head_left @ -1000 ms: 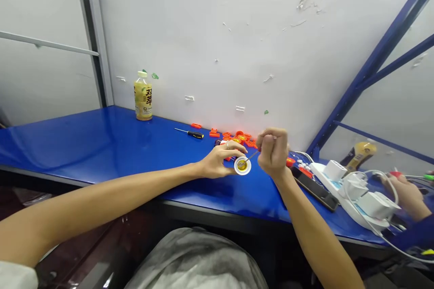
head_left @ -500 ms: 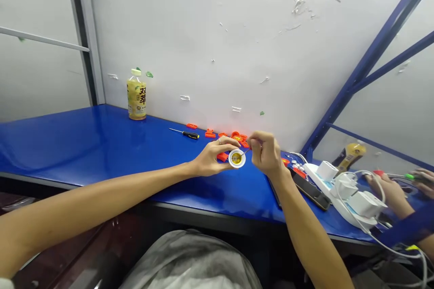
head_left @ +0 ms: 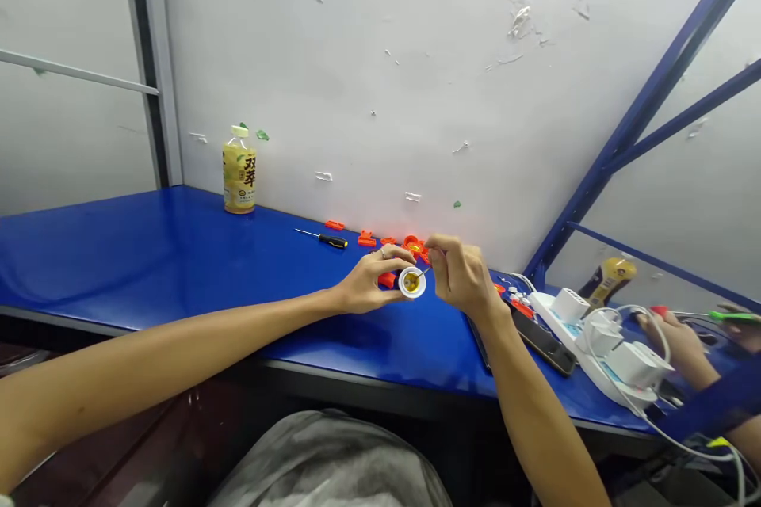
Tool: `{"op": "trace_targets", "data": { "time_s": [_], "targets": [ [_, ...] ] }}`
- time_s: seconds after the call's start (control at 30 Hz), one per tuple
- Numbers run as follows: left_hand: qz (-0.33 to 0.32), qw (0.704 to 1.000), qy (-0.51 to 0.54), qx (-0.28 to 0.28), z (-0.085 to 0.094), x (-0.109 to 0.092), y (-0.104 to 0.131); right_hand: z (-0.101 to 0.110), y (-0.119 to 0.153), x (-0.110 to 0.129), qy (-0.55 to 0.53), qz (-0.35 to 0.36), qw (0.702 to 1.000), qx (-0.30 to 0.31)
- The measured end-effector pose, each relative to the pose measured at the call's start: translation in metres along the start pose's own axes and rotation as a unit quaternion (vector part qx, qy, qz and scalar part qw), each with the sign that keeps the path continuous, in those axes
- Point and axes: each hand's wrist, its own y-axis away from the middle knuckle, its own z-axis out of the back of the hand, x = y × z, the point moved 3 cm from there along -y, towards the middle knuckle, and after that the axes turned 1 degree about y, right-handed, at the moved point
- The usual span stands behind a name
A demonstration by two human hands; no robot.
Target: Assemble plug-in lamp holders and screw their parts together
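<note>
My left hand (head_left: 372, 283) is closed around a small round part with a white rim (head_left: 423, 285) and a yellow hollow inside. Its open side faces me, and a red piece (head_left: 388, 280) shows between my thumb and fingers, beside the rim. Fingers pinched, my right hand (head_left: 460, 273) holds what looks like a thin screwdriver (head_left: 423, 272); its handle is hidden in my grip. The slim shaft slants down to the left, with its tip inside the yellow hollow. Both hands are above the blue table (head_left: 238, 277).
Orange-red plastic pieces (head_left: 367, 238) lie along the wall, near a black-and-yellow screwdriver (head_left: 331, 241). A drink bottle (head_left: 239, 170) stands at the back left. Right of my arm are a phone (head_left: 544, 341) and a power strip (head_left: 615, 372) with chargers. Beyond the frame, another person's hands (head_left: 678, 337) hold a tool.
The view has shifted slightly. My hands keep the white-rimmed part and the thin screwdriver together, with the tip still in the hollow. At the right, the other person's hands have moved a little.
</note>
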Motion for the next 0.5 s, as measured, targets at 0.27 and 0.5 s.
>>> {"op": "trace_targets", "data": {
  "time_s": [0.27, 0.5],
  "targets": [
    [0.057, 0.998, 0.020, -0.014, 0.0016, 0.0055, -0.0010, 0.0006, 0.0019, -0.0025, -0.023, -0.018, 0.999, 0.042],
    [0.060, 0.998, 0.015, -0.005, 0.0004, 0.0062, -0.0002, -0.0008, 0.0025, -0.0018, -0.046, -0.023, 0.997, 0.052]
  ]
}}
